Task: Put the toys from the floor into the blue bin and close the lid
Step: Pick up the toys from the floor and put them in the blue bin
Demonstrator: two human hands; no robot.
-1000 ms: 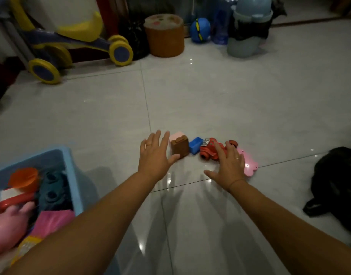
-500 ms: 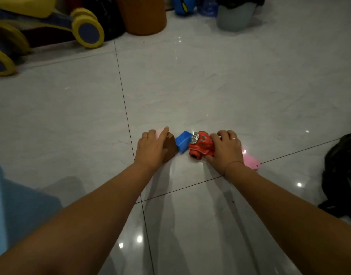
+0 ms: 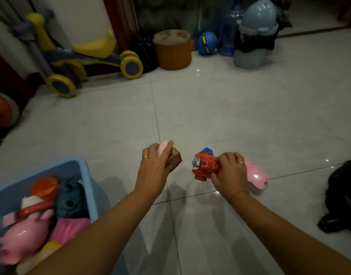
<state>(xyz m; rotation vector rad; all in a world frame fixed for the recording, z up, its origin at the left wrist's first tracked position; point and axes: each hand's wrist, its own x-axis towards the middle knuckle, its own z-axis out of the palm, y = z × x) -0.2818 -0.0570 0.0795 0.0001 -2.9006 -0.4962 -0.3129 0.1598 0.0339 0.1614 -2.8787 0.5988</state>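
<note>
My left hand (image 3: 153, 168) grips a brown block (image 3: 175, 160) together with a pale pink block (image 3: 162, 148), lifted off the tiles. My right hand (image 3: 231, 171) holds a red toy car (image 3: 204, 166) just above the floor. A blue block (image 3: 207, 151) shows behind the car. A pink pig-shaped toy (image 3: 257, 174) lies on the floor right of my right hand, partly hidden by it. The blue bin (image 3: 82, 175) stands open at the lower left, filled with several toys. No lid is in view.
A yellow and blue ride-on scooter (image 3: 87, 58), an orange stool (image 3: 172, 49), a blue ball (image 3: 206, 43), a water bottle (image 3: 228, 32) and a grey-blue pedal bin (image 3: 254, 36) line the far wall. A black bag (image 3: 343, 195) lies at the right edge.
Both hands closed on the toys and lifted them from the tiles. The blocks in my left hand moved apart from the car. The view swung back, bringing the bin into sight.
</note>
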